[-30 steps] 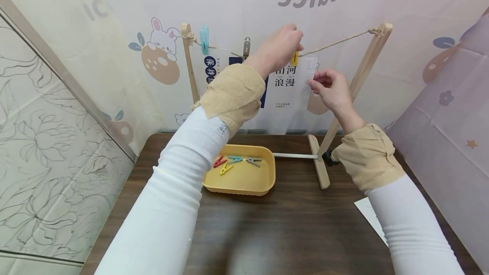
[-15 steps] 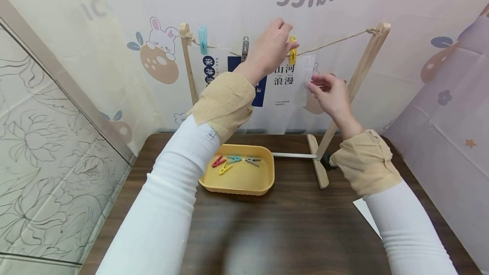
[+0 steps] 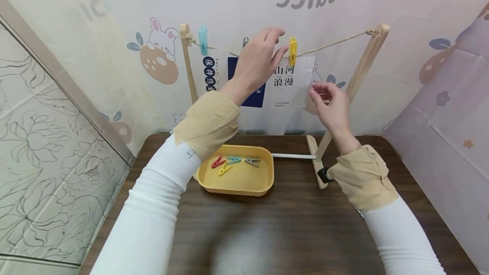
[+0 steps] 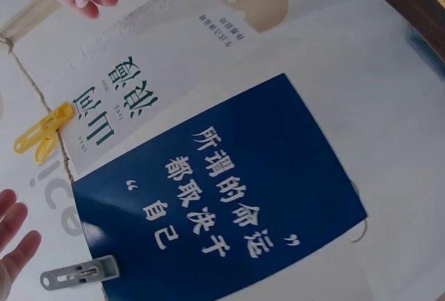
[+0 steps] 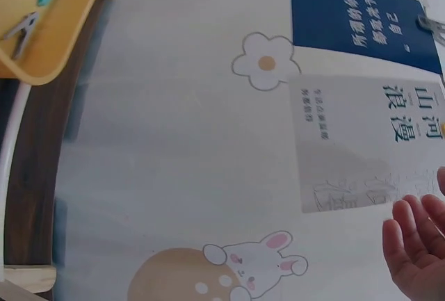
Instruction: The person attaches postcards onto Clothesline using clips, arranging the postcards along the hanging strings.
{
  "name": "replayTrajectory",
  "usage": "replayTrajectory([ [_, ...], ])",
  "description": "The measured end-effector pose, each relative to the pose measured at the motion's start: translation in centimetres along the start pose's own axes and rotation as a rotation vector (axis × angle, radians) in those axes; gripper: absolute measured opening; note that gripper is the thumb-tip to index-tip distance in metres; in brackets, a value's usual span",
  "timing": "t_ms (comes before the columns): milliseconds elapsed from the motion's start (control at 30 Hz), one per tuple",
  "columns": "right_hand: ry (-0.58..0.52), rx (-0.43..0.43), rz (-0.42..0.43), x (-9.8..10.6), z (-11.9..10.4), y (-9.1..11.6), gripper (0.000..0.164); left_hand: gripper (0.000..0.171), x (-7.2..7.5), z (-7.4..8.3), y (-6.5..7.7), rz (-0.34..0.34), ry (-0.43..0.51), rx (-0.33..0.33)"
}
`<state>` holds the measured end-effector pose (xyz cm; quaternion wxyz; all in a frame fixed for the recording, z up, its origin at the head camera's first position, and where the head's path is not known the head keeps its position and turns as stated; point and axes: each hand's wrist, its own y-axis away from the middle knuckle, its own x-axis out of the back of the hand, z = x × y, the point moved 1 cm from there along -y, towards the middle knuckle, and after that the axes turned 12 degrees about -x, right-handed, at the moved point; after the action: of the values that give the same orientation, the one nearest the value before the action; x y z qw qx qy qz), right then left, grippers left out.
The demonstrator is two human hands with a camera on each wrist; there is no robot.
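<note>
A white card with dark printed characters (image 3: 283, 80) hangs from a twine line (image 3: 332, 45), held by a yellow clothespin (image 3: 292, 51). My left hand (image 3: 257, 56) is just left of that clothespin, thumb and fingers spread with nothing between them. In the head view it covers part of a navy card (image 4: 229, 197), which a grey clothespin (image 4: 80, 273) holds on the line. Beside the white card's right edge is my right hand (image 3: 331, 107), its fingers loosely bent. The right wrist view shows its fingertips (image 5: 410, 210) close to the card's edge, gripping nothing.
A light blue clothespin (image 3: 203, 40) and another white card (image 3: 211, 73) hang at the left. Wooden posts (image 3: 368, 63) carry the line. A yellow tray (image 3: 238, 191) with several clothespins stands on the dark table (image 3: 290, 228), before a printed curtain (image 3: 237, 3).
My left hand has let go of the yellow clothespin and moved left and slightly down. The right hand has drawn slightly down, away from the white card's edge.
</note>
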<state>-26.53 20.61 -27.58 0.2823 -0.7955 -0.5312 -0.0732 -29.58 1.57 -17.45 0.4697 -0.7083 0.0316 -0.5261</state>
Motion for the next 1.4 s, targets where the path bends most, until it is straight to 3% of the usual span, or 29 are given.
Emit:
replayTrajectory([
  [400, 0.002, 0.128, 0.055, -1.3, 1.2, 3.1, 0.018, 0.030, 0.7, -1.0, 4.5, 0.068, 0.016, -0.011],
  [700, 0.047, 0.213, 0.048, -2.7, 2.6, 5.4, 0.014, 0.025, -0.1, -1.6, 8.8, 0.115, 0.037, -0.004],
  [967, 0.021, 0.173, 0.011, -4.0, 4.5, 7.3, 0.014, 0.019, -1.9, -2.3, 12.8, 0.109, 0.055, -0.016],
  [1200, -0.010, 0.144, -0.022, -5.5, 6.3, 8.9, 0.012, 0.017, -3.6, -2.7, 16.1, 0.036, 0.039, 0.042],
  [1400, -0.043, 0.066, -0.068, -6.7, 7.6, 10.2, 0.013, 0.015, -5.1, -2.9, 18.6, 0.010, 0.043, 0.106],
])
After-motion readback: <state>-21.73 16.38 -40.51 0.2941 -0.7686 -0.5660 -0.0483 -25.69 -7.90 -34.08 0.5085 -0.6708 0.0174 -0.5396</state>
